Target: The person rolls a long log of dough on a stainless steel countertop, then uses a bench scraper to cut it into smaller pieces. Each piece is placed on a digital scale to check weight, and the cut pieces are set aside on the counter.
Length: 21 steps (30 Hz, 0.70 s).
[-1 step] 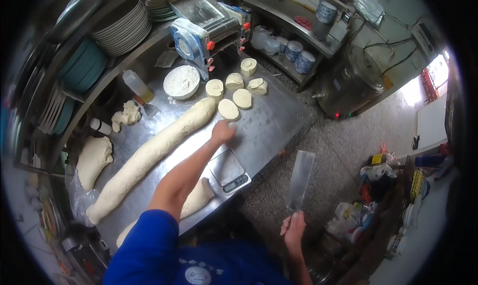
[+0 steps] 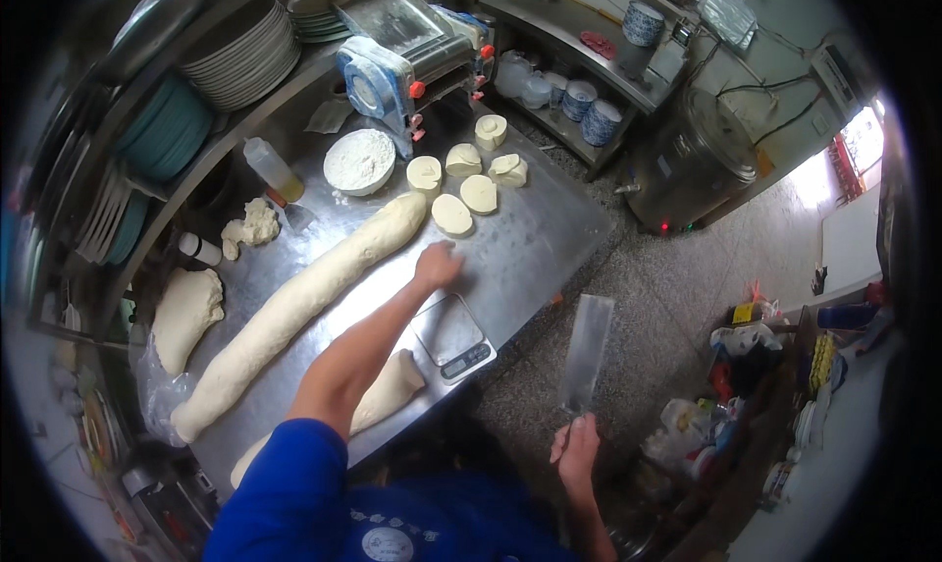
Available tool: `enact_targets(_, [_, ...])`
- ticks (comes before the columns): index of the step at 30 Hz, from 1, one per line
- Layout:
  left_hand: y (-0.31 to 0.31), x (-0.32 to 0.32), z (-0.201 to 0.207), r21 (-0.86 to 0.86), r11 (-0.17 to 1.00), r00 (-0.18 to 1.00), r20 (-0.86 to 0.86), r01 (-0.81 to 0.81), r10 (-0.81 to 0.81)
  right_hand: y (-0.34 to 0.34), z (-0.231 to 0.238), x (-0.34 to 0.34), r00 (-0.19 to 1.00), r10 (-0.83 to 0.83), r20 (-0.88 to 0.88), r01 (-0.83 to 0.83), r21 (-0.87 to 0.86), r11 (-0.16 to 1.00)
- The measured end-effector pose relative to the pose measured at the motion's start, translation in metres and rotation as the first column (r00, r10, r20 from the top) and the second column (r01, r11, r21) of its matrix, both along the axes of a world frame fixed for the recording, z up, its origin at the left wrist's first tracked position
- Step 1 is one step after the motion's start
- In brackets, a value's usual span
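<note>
Right hand (image 2: pixel 577 446) grips a rectangular metal cleaver (image 2: pixel 589 351); left hand (image 2: pixel 439 265), unclear whether spread, is near rounded dough pieces (image 2: pixel 452 215).

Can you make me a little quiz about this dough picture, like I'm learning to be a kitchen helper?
1. How many cut dough pieces are grouped on the table beyond the left hand?
2. True or false: the bowl of flour stands apart from the digital scale.
3. Fill the gap: the right hand grips a ____ by its handle.

Key:
1. Six.
2. True.
3. Cleaver.
</note>
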State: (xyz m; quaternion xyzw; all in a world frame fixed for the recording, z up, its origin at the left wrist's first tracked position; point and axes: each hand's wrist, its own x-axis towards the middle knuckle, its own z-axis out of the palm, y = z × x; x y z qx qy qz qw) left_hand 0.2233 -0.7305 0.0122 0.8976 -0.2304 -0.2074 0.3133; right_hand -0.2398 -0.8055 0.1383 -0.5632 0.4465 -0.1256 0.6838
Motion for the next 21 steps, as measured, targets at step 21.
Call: enact_targets(21, [0.289,-0.205,0.040,-0.181,0.896,0.846,0.445,0.406,-0.293,0.182,-0.007,0.045,0.608,0.691,-0.391,-0.793,-0.329,0.513])
